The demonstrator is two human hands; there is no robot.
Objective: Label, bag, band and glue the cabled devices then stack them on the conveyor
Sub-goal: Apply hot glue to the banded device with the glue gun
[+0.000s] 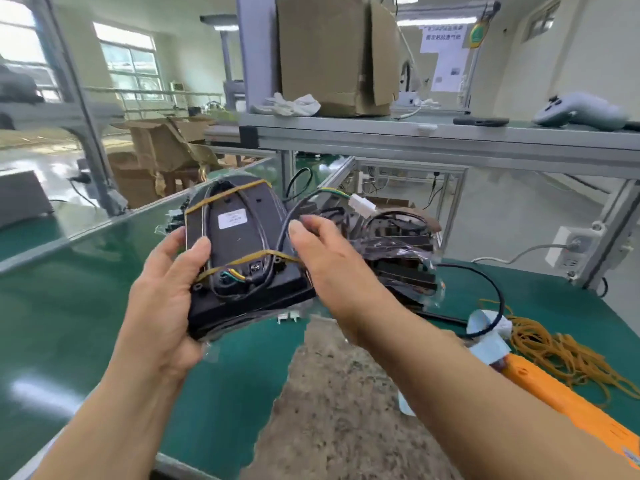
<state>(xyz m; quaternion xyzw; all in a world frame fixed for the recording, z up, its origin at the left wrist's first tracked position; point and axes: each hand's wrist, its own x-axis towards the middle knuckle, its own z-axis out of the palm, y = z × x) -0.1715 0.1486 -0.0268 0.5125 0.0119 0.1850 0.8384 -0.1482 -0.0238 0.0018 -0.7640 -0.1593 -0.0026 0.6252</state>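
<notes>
A black cabled device (pixel 239 244) in a clear bag, with a white label (pixel 232 219) on its back and two yellow rubber bands across it, is held above the green bench. My left hand (pixel 166 296) grips its left edge, thumb on top. My right hand (pixel 325 258) holds its right side, with the black cable and a rubber band running under the thumb. A white connector (pixel 362 205) on green-yellow wires sticks up behind. More bagged black devices (pixel 398 258) lie just right of my right hand.
A pile of yellow rubber bands (pixel 561 351) and an orange tool (pixel 568 410) lie on the green bench (pixel 69 306) at the right. An overhead shelf (pixel 450 140) carries a cardboard box (pixel 332 53), white gloves and a grey controller. The green conveyor (pixel 104 230) runs off to the left.
</notes>
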